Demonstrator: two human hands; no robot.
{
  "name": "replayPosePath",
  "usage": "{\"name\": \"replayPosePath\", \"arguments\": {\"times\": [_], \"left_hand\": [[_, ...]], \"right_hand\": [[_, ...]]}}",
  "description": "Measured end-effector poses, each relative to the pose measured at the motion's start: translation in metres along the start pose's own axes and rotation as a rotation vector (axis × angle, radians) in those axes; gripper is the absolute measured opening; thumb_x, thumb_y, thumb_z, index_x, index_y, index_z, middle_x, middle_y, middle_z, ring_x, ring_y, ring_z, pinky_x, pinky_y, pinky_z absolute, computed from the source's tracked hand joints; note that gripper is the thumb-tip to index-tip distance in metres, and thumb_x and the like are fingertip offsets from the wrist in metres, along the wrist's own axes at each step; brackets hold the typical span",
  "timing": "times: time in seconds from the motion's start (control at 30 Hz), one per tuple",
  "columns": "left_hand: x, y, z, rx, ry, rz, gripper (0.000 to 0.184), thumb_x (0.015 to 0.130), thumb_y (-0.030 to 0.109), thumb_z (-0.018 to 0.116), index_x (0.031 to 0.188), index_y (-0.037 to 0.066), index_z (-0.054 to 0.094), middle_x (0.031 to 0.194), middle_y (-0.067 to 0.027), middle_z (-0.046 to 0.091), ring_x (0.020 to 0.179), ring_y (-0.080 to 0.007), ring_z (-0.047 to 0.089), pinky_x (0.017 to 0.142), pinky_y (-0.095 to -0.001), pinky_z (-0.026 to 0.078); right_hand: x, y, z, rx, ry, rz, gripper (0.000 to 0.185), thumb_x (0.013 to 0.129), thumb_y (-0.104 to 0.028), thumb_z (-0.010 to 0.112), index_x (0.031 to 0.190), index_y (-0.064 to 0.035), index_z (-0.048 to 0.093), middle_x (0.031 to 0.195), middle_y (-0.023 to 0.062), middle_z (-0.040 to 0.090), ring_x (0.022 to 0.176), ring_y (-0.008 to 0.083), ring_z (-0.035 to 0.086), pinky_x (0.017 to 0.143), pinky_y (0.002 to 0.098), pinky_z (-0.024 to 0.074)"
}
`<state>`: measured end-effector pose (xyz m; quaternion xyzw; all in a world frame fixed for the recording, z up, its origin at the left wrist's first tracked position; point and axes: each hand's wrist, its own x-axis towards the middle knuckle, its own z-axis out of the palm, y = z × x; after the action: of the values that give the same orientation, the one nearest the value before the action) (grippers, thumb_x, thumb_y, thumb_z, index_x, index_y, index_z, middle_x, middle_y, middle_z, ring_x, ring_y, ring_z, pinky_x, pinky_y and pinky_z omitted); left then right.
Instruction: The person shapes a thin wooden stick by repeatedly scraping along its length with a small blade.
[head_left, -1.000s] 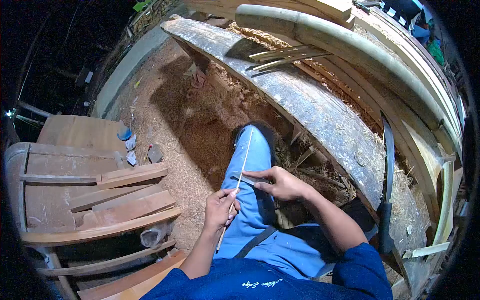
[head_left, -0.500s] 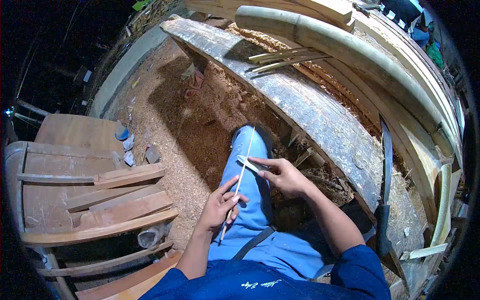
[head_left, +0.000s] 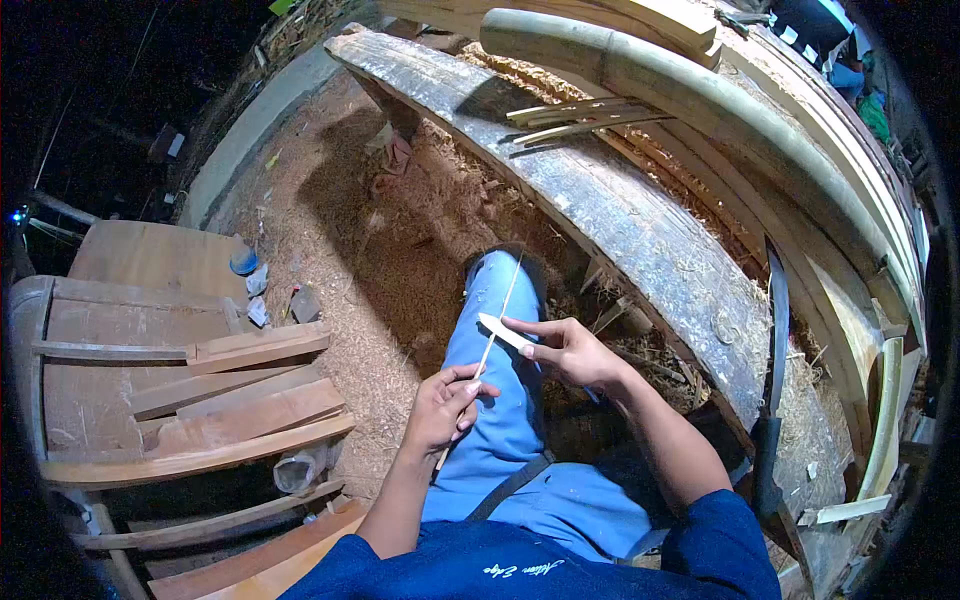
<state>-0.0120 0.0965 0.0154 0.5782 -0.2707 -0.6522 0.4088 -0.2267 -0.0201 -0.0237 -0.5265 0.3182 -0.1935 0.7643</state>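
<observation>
My left hand [head_left: 438, 412] is closed around a thin bamboo strip [head_left: 508, 298], which slants up over my blue-trousered leg [head_left: 497, 285]. My right hand [head_left: 580, 356] pinches a small, flat, pale pointed blade [head_left: 506, 334] between thumb and fingers. That blade lies across the strip, just above my left fingers, and seems to touch it. The strip's lower end shows below my left hand. Whatever handle the blade has is hidden in my right palm.
A worn plank bench [head_left: 620, 210] runs along my right, with thin bamboo strips [head_left: 580, 115] on it. A long knife [head_left: 767, 450] with a black handle rests near its close end. Behind lies a thick bamboo pole [head_left: 720, 115]. Wooden pieces [head_left: 250, 415] lie on a frame at left; shavings cover the ground [head_left: 330, 270].
My left hand has slid up the strip, nearer to the blade, and its fingers have closed more. The blade has turned to show more of its flat face.
</observation>
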Motion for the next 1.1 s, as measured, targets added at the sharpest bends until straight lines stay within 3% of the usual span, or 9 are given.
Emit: {"name": "replayPosePath", "arguments": {"times": [0.13,0.37,0.43,0.53,0.63,0.8,0.97,1.0,1.1], "left_hand": [[0.001,-0.002,0.002,0.014,0.031,0.029,0.028,0.098,0.004,0.050,0.125,-0.003,0.050,0.095,-0.0207,0.068,0.045,-0.0044,0.045,0.039,-0.0173,0.034],[0.000,-0.004,-0.001,-0.047,-0.006,0.024,0.027,0.098,0.006,0.050,0.124,-0.002,0.051,0.097,-0.0206,0.068,0.045,-0.0050,0.046,0.037,-0.0174,0.035],[0.001,-0.003,0.001,-0.046,0.004,0.017,0.027,0.098,0.006,0.051,0.124,-0.002,0.051,0.097,-0.0207,0.067,0.045,-0.0051,0.046,0.037,-0.0174,0.034],[0.004,-0.005,0.000,-0.026,0.015,0.016,0.027,0.098,0.008,0.052,0.123,-0.002,0.051,0.097,-0.0201,0.067,0.044,-0.0045,0.045,0.035,-0.0170,0.034],[0.004,-0.004,0.002,-0.011,0.042,0.018,0.027,0.098,0.010,0.053,0.123,-0.003,0.051,0.097,-0.0195,0.067,0.043,-0.0040,0.044,0.034,-0.0168,0.033],[0.004,-0.001,0.003,-0.026,0.060,0.003,0.027,0.098,0.011,0.053,0.122,-0.003,0.051,0.097,-0.0195,0.067,0.044,-0.0044,0.044,0.034,-0.0168,0.033],[0.007,0.013,0.009,-0.145,0.058,-0.080,0.035,0.104,0.026,0.040,0.123,-0.002,0.050,0.097,-0.0232,0.066,0.059,-0.0182,0.063,0.048,-0.0260,0.054],[0.012,0.011,0.001,-0.118,0.017,-0.057,0.043,0.105,0.032,0.034,0.122,-0.004,0.049,0.099,-0.0255,0.066,0.070,-0.0262,0.069,0.060,-0.0338,0.059],[0.036,0.025,-0.005,-0.127,0.051,-0.054,0.051,0.104,0.039,0.035,0.123,-0.006,0.052,0.102,-0.0236,0.067,0.082,-0.0275,0.070,0.070,-0.0366,0.060]], "right_hand": [[0.001,0.004,0.011,-0.392,0.154,-0.242,0.044,0.089,-0.011,0.065,0.132,-0.0123,0.058,0.114,0.0205,0.067,0.099,0.0139,0.063,0.090,0.0344,0.0492],[-0.005,-0.002,0.009,-0.170,0.018,-0.145,0.043,0.092,-0.011,0.063,0.134,-0.0135,0.056,0.111,0.0143,0.070,0.092,0.0116,0.061,0.088,0.0323,0.0492],[-0.010,-0.013,0.007,-0.052,-0.032,0.118,0.044,0.091,-0.011,0.064,0.134,-0.0151,0.056,0.106,0.0119,0.072,0.086,0.0097,0.059,0.084,0.0312,0.0498],[-0.001,0.004,0.009,-0.298,0.058,-0.189,0.044,0.091,-0.011,0.064,0.134,-0.0167,0.057,0.102,0.0125,0.073,0.083,0.0097,0.059,0.081,0.0313,0.0505],[-0.004,0.005,0.018,-0.379,0.066,-0.238,0.044,0.091,-0.011,0.063,0.134,-0.0176,0.057,0.102,0.0121,0.073,0.082,0.0097,0.059,0.080,0.0311,0.0505],[-0.009,-0.008,0.013,-0.183,-0.069,-0.045,0.042,0.093,-0.016,0.063,0.134,-0.0144,0.057,0.115,0.0104,0.070,0.093,0.0123,0.062,0.088,0.0323,0.0492],[-0.006,-0.010,0.005,-0.214,-0.101,-0.154,0.040,0.096,-0.016,0.059,0.136,-0.0122,0.055,0.103,0.0005,0.068,0.082,0.0057,0.052,0.074,0.0252,0.0479],[-0.005,-0.006,0.001,-0.219,-0.084,-0.168,0.037,0.097,-0.017,0.058,0.133,-0.0089,0.057,0.099,0.0010,0.067,0.080,0.0062,0.052,0.073,0.0256,0.0472],[-0.016,-0.030,0.001,-0.293,-0.029,-0.191,0.028,0.098,-0.021,0.056,0.114,0.0001,0.063,0.081,-0.0005,0.061,0.074,0.0069,0.050,0.067,0.0266,0.0435]]}}
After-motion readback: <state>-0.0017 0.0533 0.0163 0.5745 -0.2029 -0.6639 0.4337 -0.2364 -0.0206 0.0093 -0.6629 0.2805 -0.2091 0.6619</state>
